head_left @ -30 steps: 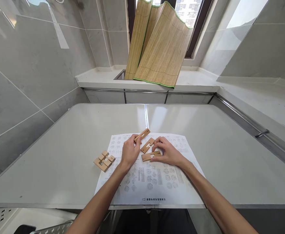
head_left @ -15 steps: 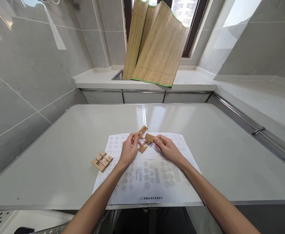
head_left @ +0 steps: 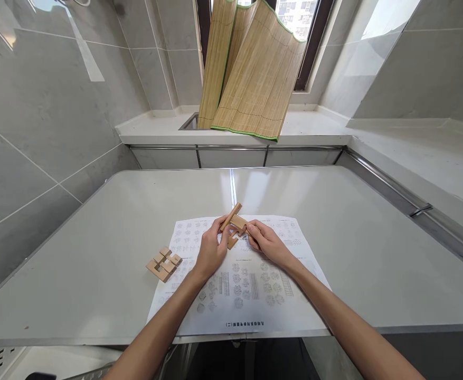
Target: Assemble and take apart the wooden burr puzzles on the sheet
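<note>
The left hand (head_left: 210,250) has its fingers (head_left: 225,235) nearly closed, pinching a long, pale brown wooden bar (head_left: 231,216) that leans toward one o'clock. The right hand (head_left: 268,244) has its fingers pinched on the near end of a flat, pale brown wooden block (head_left: 238,222); the other end points to ten o'clock, at the bar. I cannot tell if they touch.

The block could tip or twist, because it seems to be held by just one end. If pushed crooked, it could jam or knock the bar loose. A notched wooden piece (head_left: 232,242) sits at six o'clock from there and could get bumped, as it is so close. The white printed paper (head_left: 247,311) underneath could slide on the smooth white worktop (head_left: 96,264). The small wooden stack (head_left: 163,264), near eight o'clock, seems safe.

Half a second ago, the bar showed its slot and the block was farther from it. Now the bar is turned and the gap is smaller.
</note>
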Available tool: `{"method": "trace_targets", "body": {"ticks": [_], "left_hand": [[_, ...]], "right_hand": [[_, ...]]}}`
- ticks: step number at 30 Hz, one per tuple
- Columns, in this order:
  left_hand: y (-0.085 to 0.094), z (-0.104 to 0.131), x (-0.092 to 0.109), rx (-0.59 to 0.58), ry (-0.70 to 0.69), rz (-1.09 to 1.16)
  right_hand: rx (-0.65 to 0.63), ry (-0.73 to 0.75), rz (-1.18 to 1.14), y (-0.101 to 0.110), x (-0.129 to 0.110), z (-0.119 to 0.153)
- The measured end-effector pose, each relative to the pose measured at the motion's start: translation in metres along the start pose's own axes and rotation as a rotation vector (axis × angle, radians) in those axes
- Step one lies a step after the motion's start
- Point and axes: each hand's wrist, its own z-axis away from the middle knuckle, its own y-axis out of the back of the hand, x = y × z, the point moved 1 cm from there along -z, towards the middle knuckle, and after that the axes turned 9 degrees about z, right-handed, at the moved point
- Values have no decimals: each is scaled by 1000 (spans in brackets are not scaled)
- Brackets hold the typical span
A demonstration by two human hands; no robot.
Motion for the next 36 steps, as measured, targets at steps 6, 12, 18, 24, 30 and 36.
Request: {"method": "trace_targets", "body": {"ticks": [6, 12, 18, 24, 30, 36], "left_hand": [[1, 2, 2, -10, -57, -36], [0, 6, 0, -73, -109, -115], [2, 4, -3, 15, -109, -212], [5, 1, -8, 98, -98, -198], [5, 2, -4, 89, -75, -133], [3, 5, 1, 31, -137, -130]], "right_hand": [[7, 4, 2, -1, -1, 2], [1, -5, 4, -2, 0, 3], [-108, -20, -119, -3, -6, 4], [-159, -22, -111, -2, -2, 2], [-105, -4, -73, -3, 2, 3], [-120, -4, -89, -6, 0, 3]]}}
